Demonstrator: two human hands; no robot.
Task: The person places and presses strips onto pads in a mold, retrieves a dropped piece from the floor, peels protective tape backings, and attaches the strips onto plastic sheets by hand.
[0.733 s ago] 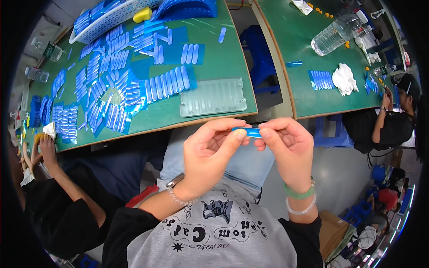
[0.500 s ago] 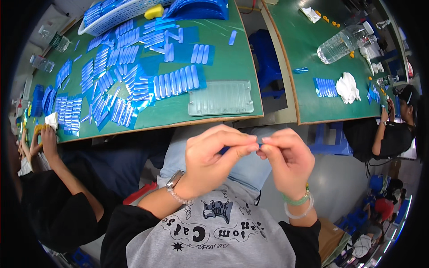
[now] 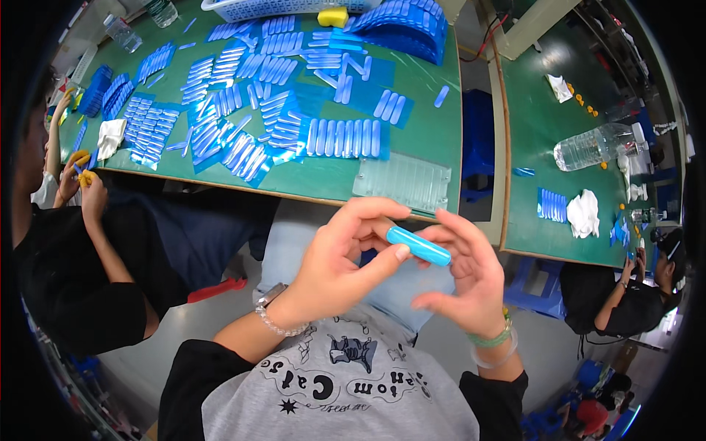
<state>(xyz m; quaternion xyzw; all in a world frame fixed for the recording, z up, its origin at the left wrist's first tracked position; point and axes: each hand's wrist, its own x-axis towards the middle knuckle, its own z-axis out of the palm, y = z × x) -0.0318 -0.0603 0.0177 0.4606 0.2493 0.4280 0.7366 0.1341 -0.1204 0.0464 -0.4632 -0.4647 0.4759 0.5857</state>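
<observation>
A glossy light-blue strip with rounded ends point(image 3: 419, 245) is pinched between the thumb and fingers of my left hand point(image 3: 334, 253), its wide face showing. My right hand point(image 3: 471, 268) is curved around the strip's far end, thumb and fingers apart. Whether a right fingertip touches the back of the strip is hidden. Both hands are above my lap, just off the table's near edge. Beyond them lies a clear ribbed plastic tray point(image 3: 403, 181). Left of it, a row of similar blue strips point(image 3: 344, 138) rests on blue film.
Many more blue strips on film cover the green table point(image 3: 294, 189), below a white basket point(image 3: 276, 10) and yellow sponge point(image 3: 333, 17). A co-worker point(image 3: 81, 272) sits on my left. The right-hand table holds a large clear bottle point(image 3: 599, 147) and crumpled white cloth point(image 3: 583, 214).
My hands have parted from a fingertip-to-fingertip pinch. The blue strip now shows its broad face in my left hand, and my right fingers have spread. The view has shifted left.
</observation>
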